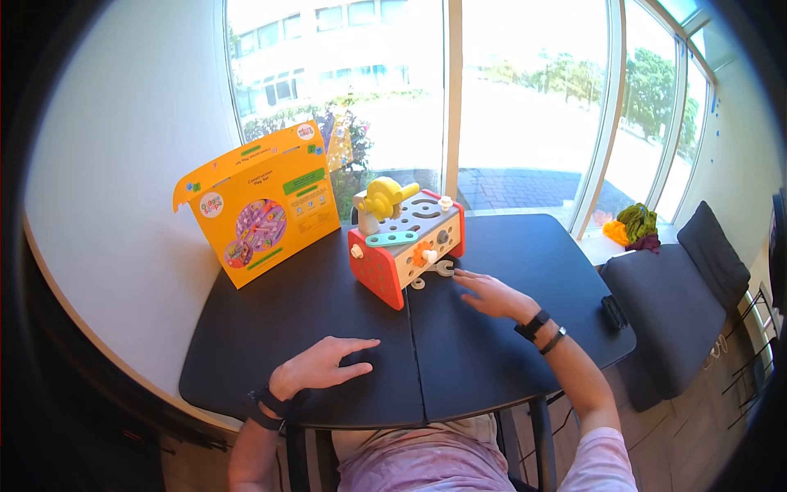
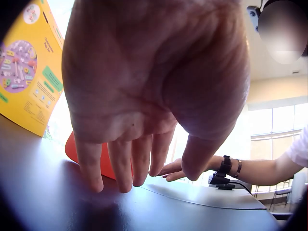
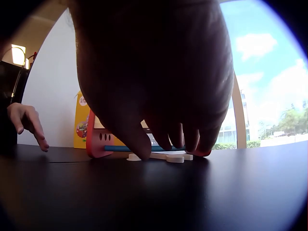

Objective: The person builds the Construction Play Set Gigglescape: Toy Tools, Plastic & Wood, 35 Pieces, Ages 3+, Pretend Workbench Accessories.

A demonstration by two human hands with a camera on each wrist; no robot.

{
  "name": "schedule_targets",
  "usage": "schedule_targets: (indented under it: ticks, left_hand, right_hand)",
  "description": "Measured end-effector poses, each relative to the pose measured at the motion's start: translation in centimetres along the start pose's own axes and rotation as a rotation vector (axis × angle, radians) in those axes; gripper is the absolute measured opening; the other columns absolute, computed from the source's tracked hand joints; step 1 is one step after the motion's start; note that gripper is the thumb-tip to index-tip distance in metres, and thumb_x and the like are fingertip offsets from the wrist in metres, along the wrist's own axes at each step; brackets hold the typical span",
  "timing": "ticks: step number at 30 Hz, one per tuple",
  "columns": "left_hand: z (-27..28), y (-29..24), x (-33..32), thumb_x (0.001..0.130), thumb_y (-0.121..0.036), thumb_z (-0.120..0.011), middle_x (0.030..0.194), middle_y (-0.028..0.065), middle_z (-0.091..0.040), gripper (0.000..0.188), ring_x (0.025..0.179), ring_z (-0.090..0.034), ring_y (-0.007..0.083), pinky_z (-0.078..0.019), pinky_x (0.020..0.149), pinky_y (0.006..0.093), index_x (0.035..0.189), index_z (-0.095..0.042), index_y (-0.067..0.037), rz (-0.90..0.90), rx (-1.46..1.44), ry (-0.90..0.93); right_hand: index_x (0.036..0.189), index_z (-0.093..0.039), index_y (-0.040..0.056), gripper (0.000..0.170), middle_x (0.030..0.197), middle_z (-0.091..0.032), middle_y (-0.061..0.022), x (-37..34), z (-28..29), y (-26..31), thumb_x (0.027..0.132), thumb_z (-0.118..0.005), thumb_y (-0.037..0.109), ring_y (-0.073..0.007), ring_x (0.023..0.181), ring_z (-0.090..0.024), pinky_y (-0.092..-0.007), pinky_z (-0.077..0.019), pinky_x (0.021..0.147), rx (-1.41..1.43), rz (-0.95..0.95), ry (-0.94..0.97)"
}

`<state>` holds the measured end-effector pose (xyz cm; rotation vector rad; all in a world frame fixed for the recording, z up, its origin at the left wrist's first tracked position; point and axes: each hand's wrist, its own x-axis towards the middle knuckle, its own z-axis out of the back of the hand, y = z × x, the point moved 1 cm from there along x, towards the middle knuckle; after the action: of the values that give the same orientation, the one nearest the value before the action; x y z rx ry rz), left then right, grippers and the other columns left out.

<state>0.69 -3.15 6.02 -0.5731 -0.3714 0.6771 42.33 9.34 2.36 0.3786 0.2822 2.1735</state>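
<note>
A toy workbench [image 1: 379, 270] with red ends and a pale wooden front stands on the table. On it are a yellow rounded piece [image 1: 384, 198], a teal strip with holes [image 1: 391, 239] and an orange gear [image 1: 423, 253] with a white bolt. A grey toy wrench [image 1: 444, 268] lies at the workbench's foot. My right hand [image 1: 496, 297] reaches toward it, fingers extended, fingertips right at the wrench's end. In the right wrist view, pale flat pieces [image 3: 175, 158] show beneath those fingers. My left hand [image 1: 324, 362] hovers over the near left tabletop, fingers extended, holding nothing.
A yellow play-set box [image 1: 270, 205] stands behind, left of the workbench. The black table [image 1: 508, 369] has a seam down its middle. A small black object [image 1: 612, 312] lies near its right edge. A dark chair [image 1: 664, 295] stands to the right, by the windows.
</note>
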Motion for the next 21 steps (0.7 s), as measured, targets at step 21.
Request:
schedule_targets:
  ticks: [21]
  left_hand:
    - [-0.5, 0.7, 0.4, 0.108, -0.035, -0.074, 0.158, 0.0262, -0.062, 0.066, 0.142, -0.063, 0.0424, -0.0512, 0.12, 0.0444, 0.16, -0.055, 0.001, -0.008, 0.001, 0.019]
  right_hand:
    - [0.154, -0.058, -0.0029, 0.052, 0.162, -0.057, -0.0229, 4.8, -2.2, 5.9, 0.104, -0.062, 0.009, -0.0372, 0.153, -0.052, -0.045, -0.0438, 0.128, -0.017, 0.177, 0.054]
